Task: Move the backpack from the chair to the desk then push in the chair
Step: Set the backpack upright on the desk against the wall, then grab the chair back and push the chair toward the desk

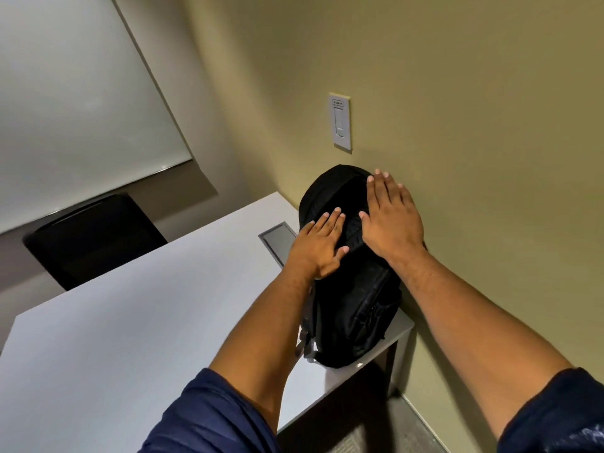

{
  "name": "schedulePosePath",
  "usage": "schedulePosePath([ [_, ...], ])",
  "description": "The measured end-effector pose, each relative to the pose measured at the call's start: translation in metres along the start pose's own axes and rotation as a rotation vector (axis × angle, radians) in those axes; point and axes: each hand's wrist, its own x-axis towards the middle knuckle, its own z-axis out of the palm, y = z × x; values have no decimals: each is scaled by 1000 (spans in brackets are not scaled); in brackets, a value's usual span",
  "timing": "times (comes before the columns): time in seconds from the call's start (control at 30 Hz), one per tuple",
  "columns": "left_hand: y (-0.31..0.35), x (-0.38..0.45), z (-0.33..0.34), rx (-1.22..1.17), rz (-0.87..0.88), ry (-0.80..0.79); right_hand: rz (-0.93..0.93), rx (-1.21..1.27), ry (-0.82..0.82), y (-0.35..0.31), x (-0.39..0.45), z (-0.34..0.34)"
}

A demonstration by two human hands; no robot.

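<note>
Backpack (353, 289), black and zipped shut so nothing inside shows, lies on the white desk (130, 338) at the right of centre in the frame, against the olive wall (474, 125). Its long axis runs from lower centre toward upper centre, the rounded top end pointing away toward the light switch plate (340, 122) above it, the base near the desk's nearer right corner. Grey straps hang at its lower left side.

Left hand (318, 245) rests flat on the pack's left shoulder, fingers spread and extended, thumb hooked over a padded strap; it grips nothing fully. Right hand (390, 217) lies open and flat on the upper right of the pack, fingers straight toward the wall, closed on nothing.

Just left of the pack, a grey recessed panel (277, 241) sits flush in the desktop, lid closed. At the left of the frame a black chair (94, 240) stands behind the desk's far edge, beneath a whiteboard (75, 103). Dark blue sleeves (212, 420) fill the bottom corners.
</note>
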Motion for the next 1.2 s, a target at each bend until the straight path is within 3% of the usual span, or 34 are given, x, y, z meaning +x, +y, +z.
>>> schedulePosePath([
  [0.43, -68, -103, 10, 39, -123, 156, -232, 222, 66, -124, -41, -4],
  [0.87, -141, -267, 69, 22, -600, 184, -445, 398, -54, -252, -110, 45],
  [1.2, -169, -423, 135, -47, -783, 121, -591, 467, -153, -349, -199, 61],
])
